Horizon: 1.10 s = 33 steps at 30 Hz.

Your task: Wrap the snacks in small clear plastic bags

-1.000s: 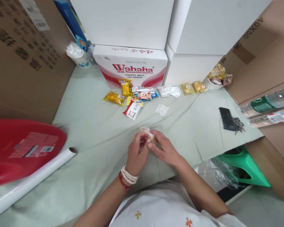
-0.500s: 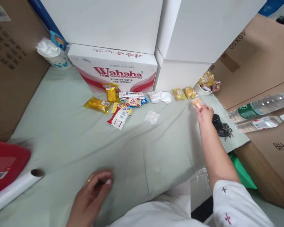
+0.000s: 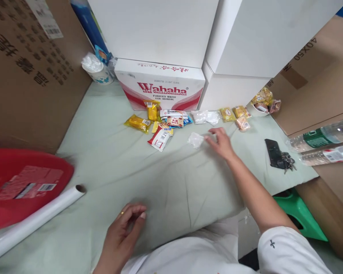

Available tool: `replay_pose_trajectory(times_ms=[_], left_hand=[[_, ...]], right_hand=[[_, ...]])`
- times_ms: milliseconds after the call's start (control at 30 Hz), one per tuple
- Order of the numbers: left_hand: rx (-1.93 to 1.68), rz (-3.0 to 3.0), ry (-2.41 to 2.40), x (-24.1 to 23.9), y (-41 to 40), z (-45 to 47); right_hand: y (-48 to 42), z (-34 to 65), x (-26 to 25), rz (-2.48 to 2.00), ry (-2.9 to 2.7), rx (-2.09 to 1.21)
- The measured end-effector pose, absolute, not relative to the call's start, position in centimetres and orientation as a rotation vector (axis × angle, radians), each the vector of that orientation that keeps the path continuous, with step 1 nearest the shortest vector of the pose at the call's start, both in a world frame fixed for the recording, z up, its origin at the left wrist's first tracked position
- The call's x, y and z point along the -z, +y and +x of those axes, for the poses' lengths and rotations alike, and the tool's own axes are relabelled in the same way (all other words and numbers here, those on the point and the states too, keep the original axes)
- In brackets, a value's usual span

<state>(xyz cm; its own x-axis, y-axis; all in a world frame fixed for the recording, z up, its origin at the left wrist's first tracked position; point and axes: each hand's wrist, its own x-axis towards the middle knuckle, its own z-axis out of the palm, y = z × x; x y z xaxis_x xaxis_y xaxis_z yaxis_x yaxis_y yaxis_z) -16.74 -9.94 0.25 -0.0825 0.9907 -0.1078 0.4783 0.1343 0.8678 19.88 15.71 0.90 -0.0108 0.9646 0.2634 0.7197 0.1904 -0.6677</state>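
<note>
Carton point(image 3: 160, 85) marked "Wahaha", beyond right hand point(image 3: 221, 141)

Right hand point(image 3: 223, 142) beside clear wrapper point(image 3: 195, 139); left hand point(image 3: 122, 232) on cloth point(image 3: 108, 160).

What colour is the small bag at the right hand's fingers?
Clear, whitish plastic bag; head view.

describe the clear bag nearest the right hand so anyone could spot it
Find the red-and-white Wahaha box at the back. Right of the snack packets in front of it lies a crumpled clear bag, beside the right hand. Unlike the clear bags behind, it lies alone.
</note>
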Motion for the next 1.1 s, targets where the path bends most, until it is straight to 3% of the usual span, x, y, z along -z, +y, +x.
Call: replay_pose_trajectory(times_ms=[100, 200, 400, 533, 700, 800, 1000, 1100], left_hand=[[-0.951, 1.51, 1.606, -1.7, -9.5, -15.9], [-1.077, 1.5, 1.594, -2.7, -9.3, -14.9], [-1.4, 1.504, 1.603, -3.4, -6.7, -11.1], [-1.694, 1.548, 1.653, -3.1, -3.8, -8.7], [-1.329, 1.453, 1.716, -1.7, -2.0, -8.0], [-1.292, 1.263, 1.521, -1.0, -1.9, -9.3], [-1.166, 0.684, 1.07, -2.5, -1.3, -13.7], [-1.055, 0.71, 1.098, -2.5, -0.8, -15.6]], right_hand=[[14.8, 15.3, 0.0, -1.622, -1.908, -0.506], [13.7, 13.7, -0.4, -1.649, -1.672, -0.575], [7.2, 10.8, -2.6, -1.375, -1.204, -1.2], [3.1, 8.2, -3.6, -1.328, -1.305, -1.211], [1.2, 7.2, -3.4, -1.298, -1.376, -0.999], [1.3, 7.7, -3.2, -1.302, -1.338, -0.892], [1.3, 8.4, -3.3, -1.237, -0.974, -1.693], [0.5, 8.0, -2.9, -1.249, -0.929, -1.831]])
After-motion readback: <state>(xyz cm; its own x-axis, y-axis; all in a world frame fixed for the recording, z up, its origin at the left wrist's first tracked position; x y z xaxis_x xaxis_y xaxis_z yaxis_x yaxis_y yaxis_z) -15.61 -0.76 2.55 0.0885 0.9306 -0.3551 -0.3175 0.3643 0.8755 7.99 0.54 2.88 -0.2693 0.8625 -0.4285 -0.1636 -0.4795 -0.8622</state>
